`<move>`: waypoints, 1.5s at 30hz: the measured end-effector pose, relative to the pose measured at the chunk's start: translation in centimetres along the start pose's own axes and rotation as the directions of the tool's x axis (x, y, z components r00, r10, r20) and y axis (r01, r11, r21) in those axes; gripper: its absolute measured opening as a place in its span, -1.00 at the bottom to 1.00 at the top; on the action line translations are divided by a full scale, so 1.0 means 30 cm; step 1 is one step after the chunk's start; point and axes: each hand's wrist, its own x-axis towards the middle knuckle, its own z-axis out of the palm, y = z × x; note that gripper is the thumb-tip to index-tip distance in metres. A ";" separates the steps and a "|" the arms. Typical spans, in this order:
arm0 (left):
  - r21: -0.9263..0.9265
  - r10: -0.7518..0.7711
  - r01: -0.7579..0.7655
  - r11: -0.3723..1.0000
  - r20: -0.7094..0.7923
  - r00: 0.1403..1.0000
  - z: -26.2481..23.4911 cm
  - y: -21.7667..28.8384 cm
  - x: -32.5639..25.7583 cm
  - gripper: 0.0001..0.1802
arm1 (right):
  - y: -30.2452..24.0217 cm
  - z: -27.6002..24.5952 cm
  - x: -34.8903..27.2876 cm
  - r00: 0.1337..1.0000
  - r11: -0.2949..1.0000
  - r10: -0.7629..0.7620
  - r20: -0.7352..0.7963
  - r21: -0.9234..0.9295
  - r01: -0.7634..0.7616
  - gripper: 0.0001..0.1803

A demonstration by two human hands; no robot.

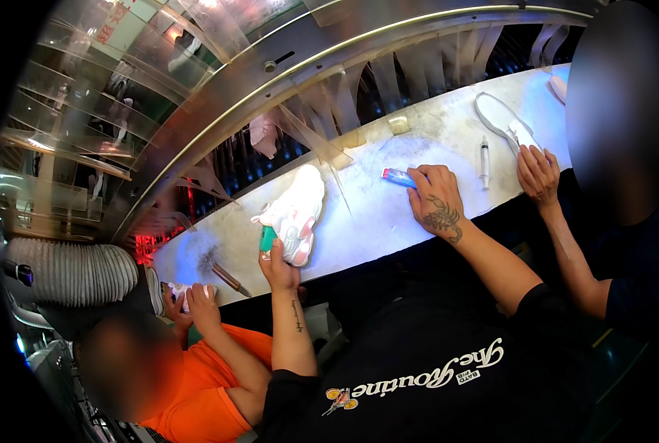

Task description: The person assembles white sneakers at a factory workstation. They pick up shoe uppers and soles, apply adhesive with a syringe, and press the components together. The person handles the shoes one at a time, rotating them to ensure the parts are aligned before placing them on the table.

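Note:
My left hand [279,270] is closed round the heel end of a white sneaker [297,210] with pale pink patches. A green piece [267,238] shows at the shoe's opening, beside my fingers. The sneaker is tilted over the near side of the white worktop [359,214], toe pointing away from me. To the right, my right hand [437,193] grips a slim blue stick-shaped thing [399,177] with a red end, resting low over the worktop. My palm covers the rest of it, so its exact kind is unclear.
A syringe [484,162] and a pale block [399,125] lie on the worktop. At right, a co-worker's hand [539,174] holds a shoe sole [501,118]. At left, an orange-sleeved co-worker handles a shoe near a wooden-handled brush [230,280]. Clear strips [388,81] hang along the far edge.

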 end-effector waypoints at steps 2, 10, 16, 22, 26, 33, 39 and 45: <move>-0.031 -0.007 0.006 0.999 -0.006 1.000 0.004 -0.013 0.011 -0.49 | 0.000 -0.001 0.001 0.999 1.000 -0.004 -0.037 0.022 0.005 -0.53; 0.061 0.059 -0.056 0.997 -0.048 0.997 -0.056 -0.073 0.023 -0.55 | 0.013 -0.021 -0.013 0.950 0.962 -0.181 -0.255 0.154 0.224 -0.51; 0.113 0.040 -0.037 0.993 -0.025 0.999 -0.070 -0.072 0.007 -0.46 | 0.026 -0.018 -0.018 0.938 0.934 -0.219 -0.268 0.219 0.281 -0.59; 0.273 0.101 -0.117 0.955 0.071 0.992 -0.024 -0.052 -0.001 -0.38 | 0.012 -0.045 -0.048 0.913 0.912 -0.244 -0.328 0.242 0.330 -0.66; 0.426 0.161 -0.206 0.881 0.138 0.977 -0.038 -0.053 -0.012 -0.32 | -0.011 -0.048 -0.071 0.920 0.909 -0.231 -0.318 0.267 0.320 -0.70; 0.630 0.284 -0.368 0.684 0.235 0.930 -0.006 -0.051 -0.025 -0.24 | 0.001 -0.047 -0.078 0.932 0.896 -0.200 -0.303 0.329 0.299 -0.72; 0.669 0.252 -0.291 0.684 0.158 0.955 0.031 -0.057 -0.074 -0.14 | 0.005 -0.049 -0.071 0.933 0.877 -0.208 -0.292 0.366 0.311 -0.75; 0.800 0.204 -0.333 0.499 0.265 0.942 0.252 -0.061 -0.228 0.07 | -0.008 -0.065 -0.073 0.949 0.830 -0.256 -0.182 0.462 0.312 -0.49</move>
